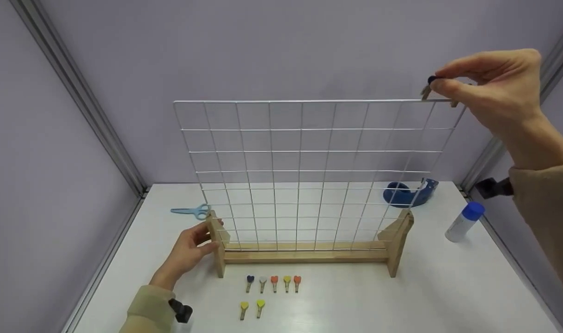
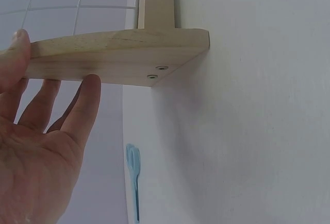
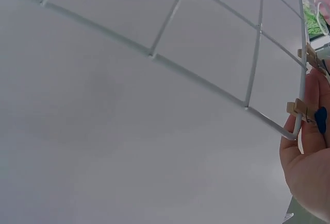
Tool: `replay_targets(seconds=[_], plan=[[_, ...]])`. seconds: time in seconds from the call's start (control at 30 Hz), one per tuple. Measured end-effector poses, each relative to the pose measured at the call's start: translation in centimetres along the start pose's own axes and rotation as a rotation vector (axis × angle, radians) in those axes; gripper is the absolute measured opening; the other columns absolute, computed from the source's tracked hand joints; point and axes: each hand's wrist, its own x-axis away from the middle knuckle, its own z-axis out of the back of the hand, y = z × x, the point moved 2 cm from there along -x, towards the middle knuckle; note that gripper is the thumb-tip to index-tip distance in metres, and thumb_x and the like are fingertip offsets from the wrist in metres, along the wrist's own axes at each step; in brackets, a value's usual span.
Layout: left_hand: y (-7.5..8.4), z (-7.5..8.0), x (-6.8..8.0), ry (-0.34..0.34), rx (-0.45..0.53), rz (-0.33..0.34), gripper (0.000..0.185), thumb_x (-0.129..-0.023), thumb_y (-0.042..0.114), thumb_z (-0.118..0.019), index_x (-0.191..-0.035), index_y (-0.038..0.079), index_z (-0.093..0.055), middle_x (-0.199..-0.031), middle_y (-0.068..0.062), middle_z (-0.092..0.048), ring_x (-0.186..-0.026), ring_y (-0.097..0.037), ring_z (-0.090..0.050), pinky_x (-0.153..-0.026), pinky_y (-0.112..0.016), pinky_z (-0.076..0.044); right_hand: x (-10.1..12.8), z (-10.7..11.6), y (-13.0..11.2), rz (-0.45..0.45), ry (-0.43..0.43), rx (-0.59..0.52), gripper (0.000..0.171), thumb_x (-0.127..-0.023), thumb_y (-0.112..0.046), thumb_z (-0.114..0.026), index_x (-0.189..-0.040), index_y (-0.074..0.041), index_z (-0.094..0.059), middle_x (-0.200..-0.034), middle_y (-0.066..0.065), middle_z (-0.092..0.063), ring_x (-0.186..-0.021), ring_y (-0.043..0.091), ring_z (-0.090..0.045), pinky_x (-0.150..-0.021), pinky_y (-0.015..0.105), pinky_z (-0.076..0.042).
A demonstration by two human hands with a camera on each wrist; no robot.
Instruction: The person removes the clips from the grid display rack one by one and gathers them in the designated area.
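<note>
A white wire grid (image 1: 302, 129) stands upright in a wooden stand (image 1: 304, 256). Its left end piece (image 2: 103, 54) is gripped by my left hand (image 1: 185, 253), thumb on one side and fingers on the other. Up at the grid's top right, my right hand (image 1: 505, 88) pinches a small wooden clothespin (image 1: 426, 92) with a dark heart, at the top wire. Nearer the corner, a second clothespin (image 3: 299, 107) with a blue heart is clipped to the same wire; my hand partly hides it in the head view.
Several heart clothespins (image 1: 274, 283) lie in two rows before the stand, dark, white, red and yellow. Light blue scissors (image 1: 191, 211) lie at the back left. Behind the grid at right is a blue tape dispenser (image 1: 397, 199); a blue-capped white glue stick (image 1: 464, 223) stands farther right.
</note>
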Motion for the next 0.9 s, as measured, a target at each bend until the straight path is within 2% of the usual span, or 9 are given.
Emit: replay_targets(seconds=[0.1, 0.2, 0.33, 0.43, 0.53, 0.6, 0.7, 0.73, 0.9], plan=[[-0.1, -0.1, 0.1, -0.006, -0.001, -0.011, 0.061, -0.105, 0.002, -0.074, -0.163, 0.007, -0.057, -0.170, -0.020, -0.058, -0.156, -0.047, -0.057, -0.126, -0.051, -0.056, 0.0, 0.5, -0.3, 0.018, 0.012, -0.003, 0.012, -0.089, 0.014, -0.081, -0.096, 0.023, -0.078, -0.091, -0.008, -0.087, -0.085, 0.006, -0.080, -0.093, 0.013, -0.064], [-0.2, -0.2, 0.1, -0.014, 0.003, -0.023, 0.061, -0.105, 0.002, -0.074, -0.163, 0.004, -0.056, -0.168, -0.023, -0.057, -0.155, -0.049, -0.057, -0.124, -0.052, -0.058, 0.4, 0.7, -1.0, 0.055, 0.028, -0.019, 0.011, -0.089, 0.013, -0.080, -0.098, 0.020, -0.079, -0.094, -0.010, -0.086, -0.091, 0.005, -0.080, -0.097, 0.011, -0.063], [-0.3, -0.2, 0.1, -0.018, 0.013, -0.027, 0.061, -0.105, 0.001, -0.074, -0.164, 0.004, -0.056, -0.169, -0.023, -0.057, -0.155, -0.049, -0.057, -0.125, -0.053, -0.057, 1.6, 0.1, -2.7, 0.151, 0.033, -0.210, 0.009, -0.087, 0.014, -0.080, -0.095, 0.018, -0.080, -0.095, -0.003, -0.087, -0.088, 0.006, -0.081, -0.092, 0.011, -0.063], [-0.3, -0.2, 0.0, -0.020, 0.016, -0.023, 0.062, -0.105, 0.000, -0.073, -0.164, 0.006, -0.055, -0.170, -0.021, -0.057, -0.157, -0.048, -0.056, -0.126, -0.053, -0.056, 2.9, -1.4, -4.3, 0.204, 0.024, -0.394, 0.009, -0.083, 0.017, -0.079, -0.090, 0.022, -0.075, -0.091, 0.006, -0.087, -0.085, 0.011, -0.082, -0.088, 0.013, -0.065], [-0.3, -0.2, 0.0, -0.017, 0.016, -0.019, 0.061, -0.106, -0.001, -0.073, -0.164, 0.005, -0.055, -0.169, -0.021, -0.057, -0.156, -0.047, -0.057, -0.126, -0.054, -0.056, 4.4, -3.2, -5.0, 0.230, 0.010, -0.486, 0.011, -0.079, 0.020, -0.080, -0.086, 0.026, -0.073, -0.088, 0.012, -0.087, -0.083, 0.015, -0.084, -0.079, 0.012, -0.064], [-0.3, -0.2, -0.1, -0.013, 0.012, -0.019, 0.061, -0.106, 0.000, -0.073, -0.164, 0.005, -0.056, -0.168, -0.021, -0.059, -0.155, -0.047, -0.058, -0.126, -0.053, -0.056, 5.5, -4.3, -4.7, 0.224, -0.020, -0.523, 0.011, -0.079, 0.022, -0.080, -0.085, 0.027, -0.072, -0.088, 0.015, -0.087, -0.083, 0.017, -0.085, -0.078, 0.014, -0.066], [-0.3, -0.2, -0.1, -0.013, 0.007, -0.018, 0.061, -0.105, 0.000, -0.074, -0.163, 0.005, -0.056, -0.167, -0.021, -0.059, -0.155, -0.046, -0.059, -0.125, -0.052, -0.056, 7.4, -5.3, -3.4, 0.182, -0.090, -0.500, 0.009, -0.080, 0.026, -0.077, -0.088, 0.026, -0.073, -0.092, 0.014, -0.087, -0.087, 0.017, -0.086, -0.081, 0.017, -0.068], [-0.3, -0.2, -0.2, -0.012, 0.006, -0.018, 0.061, -0.105, 0.000, -0.074, -0.163, 0.005, -0.057, -0.167, -0.021, -0.059, -0.155, -0.046, -0.059, -0.126, -0.053, -0.056, 8.1, -5.6, -2.8, 0.157, -0.115, -0.488, 0.010, -0.080, 0.028, -0.076, -0.089, 0.025, -0.073, -0.093, 0.014, -0.087, -0.087, 0.017, -0.086, -0.086, 0.022, -0.070], [-0.3, 0.0, -0.2, -0.007, -0.003, -0.013, 0.060, -0.105, -0.001, -0.073, -0.163, 0.006, -0.057, -0.167, -0.020, -0.059, -0.155, -0.046, -0.058, -0.127, -0.055, -0.055, 12.2, -7.7, -0.2, -0.007, -0.229, -0.375, 0.018, -0.083, 0.029, -0.074, -0.098, 0.019, -0.077, -0.098, 0.004, -0.088, -0.084, 0.010, -0.085, -0.074, 0.019, -0.069]])
